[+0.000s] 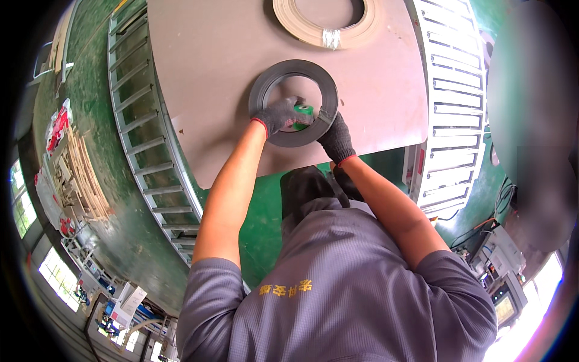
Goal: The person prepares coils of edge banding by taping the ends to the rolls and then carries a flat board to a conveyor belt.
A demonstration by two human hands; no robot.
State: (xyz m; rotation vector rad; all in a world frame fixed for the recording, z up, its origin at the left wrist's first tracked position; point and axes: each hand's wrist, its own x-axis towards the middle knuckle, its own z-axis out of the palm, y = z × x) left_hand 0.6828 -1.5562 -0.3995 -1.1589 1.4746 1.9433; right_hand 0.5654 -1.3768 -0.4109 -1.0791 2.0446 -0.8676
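Grey-brown board (241, 72) is lying across a pale metal roller frame (142, 139), and it is serving as the landmark in the single head view. Near the board's front edge a dark grey coil of banding strip (265, 90) is resting flat. The left hand (278, 114), in a dark knit glove with a red cuff, is curling its fingers around a small green roll of tape (305, 110) inside the coil's open centre. The right hand (335, 137), gloved the same way, is pressing closed fingers onto the coil's near rim, at the board's front edge; whether it is pinching the strip's loose end I cannot tell. At the board's far edge a second, cream-coloured coil (301, 27) is sitting, well apart from both hands. Beyond the board a green floor (259, 211) is showing. Judging from this, the dark coil could spring loose and unwind if the right hand's pressure slackens, and, being so near the front edge, it could slide off the board.
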